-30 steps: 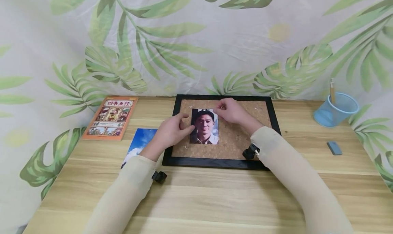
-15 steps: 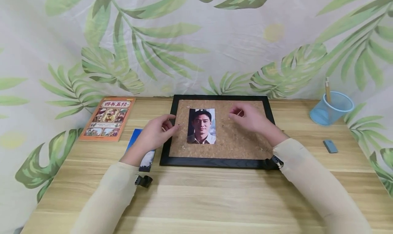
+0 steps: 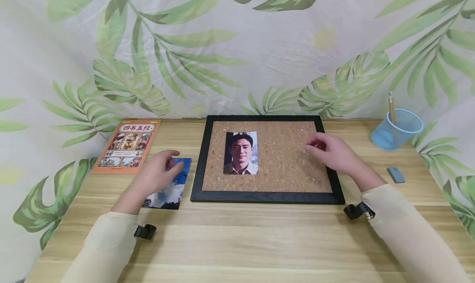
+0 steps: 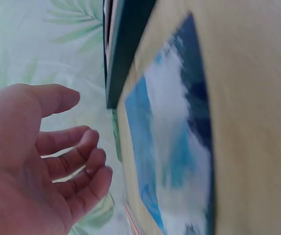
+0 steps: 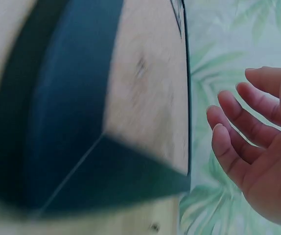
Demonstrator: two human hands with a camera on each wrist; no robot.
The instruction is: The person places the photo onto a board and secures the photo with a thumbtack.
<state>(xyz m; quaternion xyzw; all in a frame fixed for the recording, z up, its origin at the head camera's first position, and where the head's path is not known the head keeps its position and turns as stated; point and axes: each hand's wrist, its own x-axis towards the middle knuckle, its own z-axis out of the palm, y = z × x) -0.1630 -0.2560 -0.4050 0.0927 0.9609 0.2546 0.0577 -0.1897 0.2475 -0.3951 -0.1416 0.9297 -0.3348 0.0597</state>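
A portrait photo lies upright on the left part of a cork board with a black frame. My left hand hovers over a second photo of blue sky and clouds, left of the board. In the left wrist view its fingers are loosely bent, with nothing in them, apart from the sky photo. Over the board's right edge hangs my right hand, also holding nothing. Its relaxed fingers show clear of the frame in the right wrist view.
An orange book lies at the back left. At the back right stands a blue mesh pen cup with a pencil in it. A blue-grey eraser sits nearer. Small shiny bits dot the cork near its corners.
Both hands have drawn away from the portrait photo, the left hand to the left over the sky photo, the right hand to the right. The portrait stays on the cork.
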